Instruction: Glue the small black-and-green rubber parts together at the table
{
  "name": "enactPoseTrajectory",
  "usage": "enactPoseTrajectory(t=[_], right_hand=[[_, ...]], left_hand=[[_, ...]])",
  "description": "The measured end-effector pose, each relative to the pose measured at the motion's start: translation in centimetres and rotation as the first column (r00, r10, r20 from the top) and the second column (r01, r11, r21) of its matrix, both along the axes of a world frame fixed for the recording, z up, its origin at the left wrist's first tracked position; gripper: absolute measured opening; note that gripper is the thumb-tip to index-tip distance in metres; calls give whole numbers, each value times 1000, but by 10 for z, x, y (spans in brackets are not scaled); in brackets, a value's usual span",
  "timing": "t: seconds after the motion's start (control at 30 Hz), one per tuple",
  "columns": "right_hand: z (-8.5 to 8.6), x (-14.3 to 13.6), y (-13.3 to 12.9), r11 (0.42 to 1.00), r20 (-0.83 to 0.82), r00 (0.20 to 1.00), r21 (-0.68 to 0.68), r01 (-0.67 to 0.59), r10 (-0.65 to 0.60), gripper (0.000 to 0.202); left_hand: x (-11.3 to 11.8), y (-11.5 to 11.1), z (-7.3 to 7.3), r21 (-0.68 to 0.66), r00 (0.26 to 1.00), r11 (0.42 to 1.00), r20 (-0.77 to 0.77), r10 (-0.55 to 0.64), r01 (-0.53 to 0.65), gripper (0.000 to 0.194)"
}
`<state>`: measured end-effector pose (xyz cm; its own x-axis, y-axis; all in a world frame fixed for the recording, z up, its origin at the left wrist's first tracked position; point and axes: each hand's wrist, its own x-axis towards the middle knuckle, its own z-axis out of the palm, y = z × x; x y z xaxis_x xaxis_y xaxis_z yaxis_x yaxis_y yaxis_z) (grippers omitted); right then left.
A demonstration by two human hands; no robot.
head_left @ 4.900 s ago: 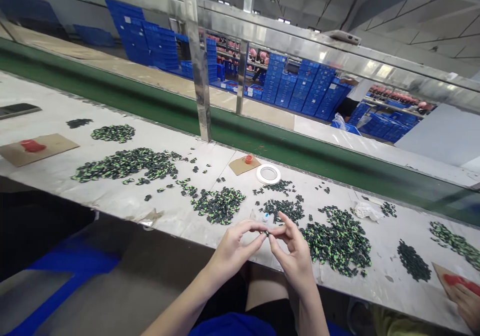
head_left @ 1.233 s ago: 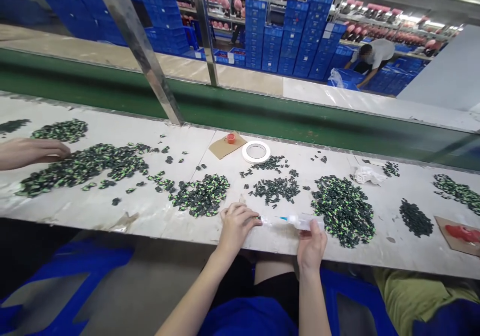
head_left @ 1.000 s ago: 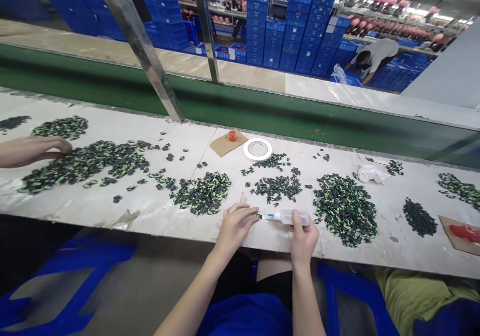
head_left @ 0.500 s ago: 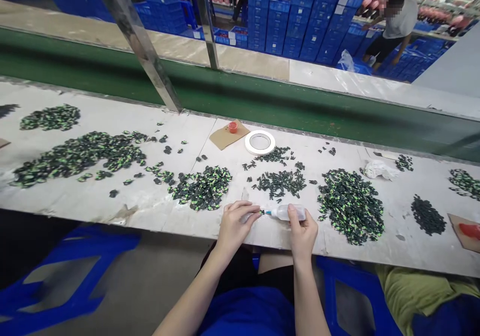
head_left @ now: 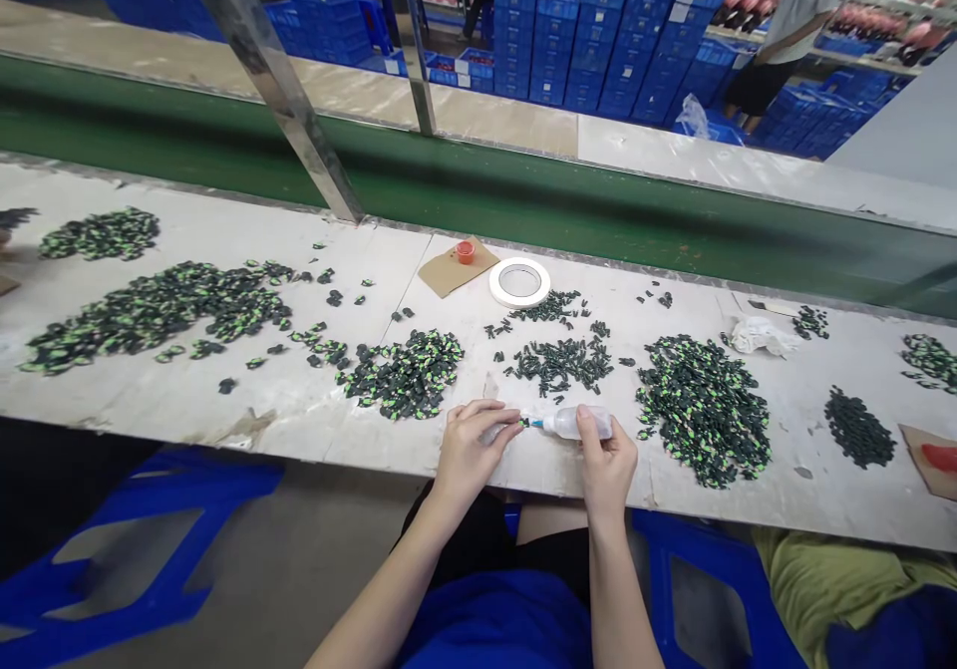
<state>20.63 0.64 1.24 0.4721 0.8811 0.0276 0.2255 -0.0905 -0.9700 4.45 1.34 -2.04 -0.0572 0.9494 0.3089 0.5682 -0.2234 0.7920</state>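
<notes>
Between thumb and fingers, my left hand (head_left: 477, 442) pinches a small black-and-green piece (head_left: 524, 422). My right hand (head_left: 607, 460) is wrapped round a clear squeeze bottle (head_left: 575, 423) held on its side. The bottle's blue nozzle tip (head_left: 536, 423) points left and meets the small piece, or nearly so; I cannot tell if they touch. Just beyond my hands lies a pile of small dark parts (head_left: 564, 362). Left of them is a heap of black-and-green pieces (head_left: 404, 375), and a larger heap of similar pieces (head_left: 703, 410) lies to the right.
A roll of white tape (head_left: 519, 282) lies behind the dark parts, beside cardboard (head_left: 441, 272) bearing a red cap-like cup (head_left: 465, 251). More heaps (head_left: 164, 305) spread along the left. A metal post (head_left: 299, 111) rises at the table's back edge. A person (head_left: 793, 31) stands beyond, near blue crates (head_left: 549, 46).
My hands keep almost the same pose, with the nozzle still at the small piece. The person in the background has straightened up.
</notes>
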Motion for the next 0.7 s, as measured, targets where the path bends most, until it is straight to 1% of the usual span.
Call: enactPoseTrajectory(t=[0.23, 0.47, 0.7], right_hand=[[-2, 1, 0, 1000, -12, 1000, -5, -3, 3, 41], [0, 0, -1, 999, -38, 999, 6, 37, -37, 42], [-1, 0, 0, 1000, -32, 999, -11, 3, -4, 42]], left_hand=[[0, 0, 0, 5, 1000, 1000, -10, 10, -10, 7], [-1, 0, -2, 3, 1000, 1000, -14, 6, -6, 5], [0, 1, -3, 28, 1000, 1000, -21, 5, -4, 4]])
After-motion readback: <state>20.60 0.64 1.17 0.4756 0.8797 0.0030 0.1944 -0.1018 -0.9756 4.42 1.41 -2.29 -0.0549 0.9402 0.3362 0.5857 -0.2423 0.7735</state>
